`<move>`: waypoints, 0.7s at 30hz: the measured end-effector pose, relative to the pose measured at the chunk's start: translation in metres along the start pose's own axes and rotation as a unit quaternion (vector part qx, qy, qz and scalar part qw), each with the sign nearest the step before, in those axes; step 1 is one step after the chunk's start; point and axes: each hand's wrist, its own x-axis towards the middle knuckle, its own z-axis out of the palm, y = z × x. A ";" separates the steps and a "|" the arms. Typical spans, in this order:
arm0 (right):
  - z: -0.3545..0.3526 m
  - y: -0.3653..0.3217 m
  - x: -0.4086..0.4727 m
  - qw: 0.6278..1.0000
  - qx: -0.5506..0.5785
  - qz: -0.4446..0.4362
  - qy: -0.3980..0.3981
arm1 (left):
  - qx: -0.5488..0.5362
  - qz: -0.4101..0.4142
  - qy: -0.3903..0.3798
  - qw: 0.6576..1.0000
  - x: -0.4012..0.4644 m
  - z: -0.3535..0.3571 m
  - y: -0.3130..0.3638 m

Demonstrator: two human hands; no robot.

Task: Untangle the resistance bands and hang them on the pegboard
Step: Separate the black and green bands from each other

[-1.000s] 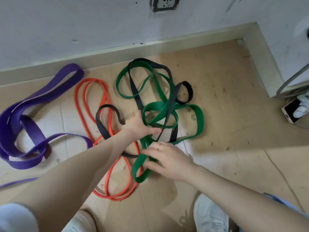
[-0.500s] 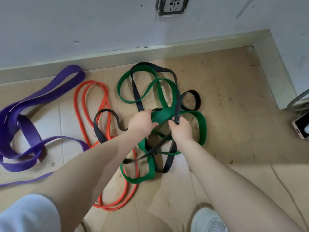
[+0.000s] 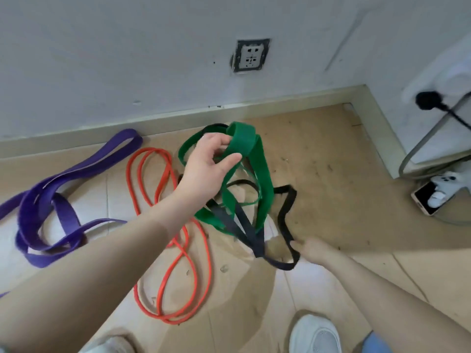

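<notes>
My left hand (image 3: 207,164) is raised and holds a loop of the wide green band (image 3: 260,164), lifting it off the floor. A black band (image 3: 286,207) still threads through the hanging green loops. My right hand (image 3: 309,249), lower and to the right, pinches the black band near its bottom bend and holds it away from the green one. An orange band (image 3: 175,250) lies in long loops on the floor under my left forearm. The purple band (image 3: 51,200) lies coiled at the left. No pegboard is in view.
The floor is brown cardboard sheeting (image 3: 331,161), with a white wall and baseboard behind and a wall socket (image 3: 251,57). At the right are a phone (image 3: 428,200), a black cable (image 3: 453,115) and a metal frame. My white shoes (image 3: 316,335) are at the bottom edge.
My left hand has lifted the green band up off the floor. My right hand has moved down and right, pulling the black band out from the tangle. The camera has tilted upward.
</notes>
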 end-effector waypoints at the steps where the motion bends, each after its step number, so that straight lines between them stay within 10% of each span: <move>1: -0.010 -0.016 -0.008 0.999 -0.015 -0.042 0.030 | 0.024 0.029 -0.004 0.999 -0.001 -0.004 0.012; 4: -0.058 -0.081 -0.056 0.956 0.168 -0.185 0.155 | 0.031 0.091 -0.043 0.994 -0.001 -0.022 0.059; 9: -0.125 -0.159 -0.139 0.853 0.296 -0.415 0.113 | -0.021 0.177 -0.073 0.981 -0.004 -0.047 0.149; 21: -0.187 -0.221 -0.226 0.805 0.301 -0.485 0.162 | -0.245 0.130 0.045 0.960 0.012 -0.085 0.279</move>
